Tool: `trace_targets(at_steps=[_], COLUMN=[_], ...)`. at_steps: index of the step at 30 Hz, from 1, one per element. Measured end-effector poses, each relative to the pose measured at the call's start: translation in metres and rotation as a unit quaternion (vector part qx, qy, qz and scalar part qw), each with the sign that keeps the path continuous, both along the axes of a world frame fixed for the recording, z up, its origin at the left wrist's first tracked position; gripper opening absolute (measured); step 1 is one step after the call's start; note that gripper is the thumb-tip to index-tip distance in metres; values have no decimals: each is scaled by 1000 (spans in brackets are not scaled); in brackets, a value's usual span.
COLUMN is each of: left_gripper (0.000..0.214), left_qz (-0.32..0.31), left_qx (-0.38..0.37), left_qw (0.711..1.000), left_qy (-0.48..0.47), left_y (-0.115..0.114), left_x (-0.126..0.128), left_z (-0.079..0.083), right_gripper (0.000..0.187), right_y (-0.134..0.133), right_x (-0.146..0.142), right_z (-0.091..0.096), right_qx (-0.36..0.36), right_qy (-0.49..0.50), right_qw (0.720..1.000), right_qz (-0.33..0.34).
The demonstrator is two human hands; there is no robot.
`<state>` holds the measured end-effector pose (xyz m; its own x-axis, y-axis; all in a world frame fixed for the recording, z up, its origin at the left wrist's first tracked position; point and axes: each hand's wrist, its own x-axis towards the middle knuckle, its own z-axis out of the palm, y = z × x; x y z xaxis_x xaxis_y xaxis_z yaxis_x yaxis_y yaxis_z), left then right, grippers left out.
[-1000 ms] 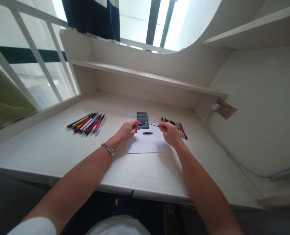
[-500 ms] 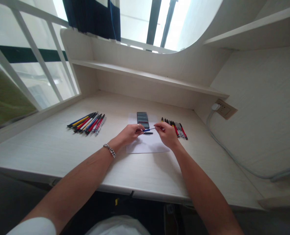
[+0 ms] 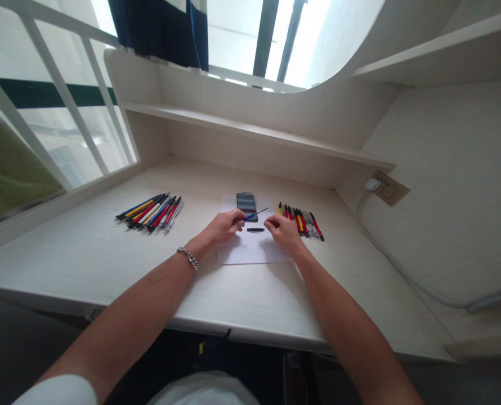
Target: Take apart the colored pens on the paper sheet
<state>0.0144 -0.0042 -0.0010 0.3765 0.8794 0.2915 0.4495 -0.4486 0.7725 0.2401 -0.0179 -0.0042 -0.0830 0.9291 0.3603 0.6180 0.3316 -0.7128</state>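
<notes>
Between the fingertips of my left hand (image 3: 225, 226) is a blue pen barrel (image 3: 249, 217) with a thin dark refill sticking out of it, tilted up to the right. My right hand (image 3: 286, 230) is closed in a pinch just right of a short black pen part (image 3: 255, 229); whether anything small is in its fingers I cannot make out. The black part lies on a white sheet of paper (image 3: 254, 250) beneath both hands. Behind the blue barrel is a dark phone-like slab (image 3: 246, 201), partly covered by it.
A loose pile of pens (image 3: 151, 214) in several colours lies on the desk to the left. A row of pens (image 3: 307, 222) stands out beside my right hand. At the right wall, a cable (image 3: 362, 219) runs from a socket (image 3: 388, 188). A low shelf (image 3: 250, 129) spans the back.
My right hand has come away from the refill and moved down and slightly left towards the black part. The blue barrel has tilted, its refill end now pointing higher.
</notes>
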Motion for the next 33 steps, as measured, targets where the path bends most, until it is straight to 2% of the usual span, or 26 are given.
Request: trace_targets(at_steps=[2, 5, 11, 16, 19, 22, 25, 28, 33], left_gripper=[19, 21, 21, 20, 21, 22, 21, 20, 21], left_qz=[1, 3, 6, 4, 6, 8, 11, 16, 13], left_qx=[1, 4, 6, 4, 2, 2, 4, 3, -13], left_qw=[1000, 1000, 1000, 1000, 1000, 999, 999, 999, 999], left_qy=[6, 13, 24, 30, 31, 35, 38, 39, 35], left_y=[0, 0, 1, 1, 1, 2, 1, 0, -1], left_x=[0, -1, -1, -1, -2, -2, -2, -2, -1], left_z=[1, 1, 1, 2, 2, 3, 3, 3, 2], right_gripper=[7, 14, 17, 16, 15, 13, 13, 14, 15], right_y=[-1, -3, -1, -2, 0, 2, 2, 1, -5], right_x=[-4, -12, -21, -19, -8, 10, 26, 32, 26], right_z=[-3, -5, -10, -9, -4, 5, 12, 17, 22], right_qx=[4, -9, -49, -50, -28, 12, 72, 122, 158], right_qy=[-97, -163, -232, -256, -212, -100, -17, 0, -29], right_qw=[995, 987, 971, 965, 977, 994, 996, 991, 986], right_qz=[2, -2, -26, -1, -10, -39, -48, -49, -45])
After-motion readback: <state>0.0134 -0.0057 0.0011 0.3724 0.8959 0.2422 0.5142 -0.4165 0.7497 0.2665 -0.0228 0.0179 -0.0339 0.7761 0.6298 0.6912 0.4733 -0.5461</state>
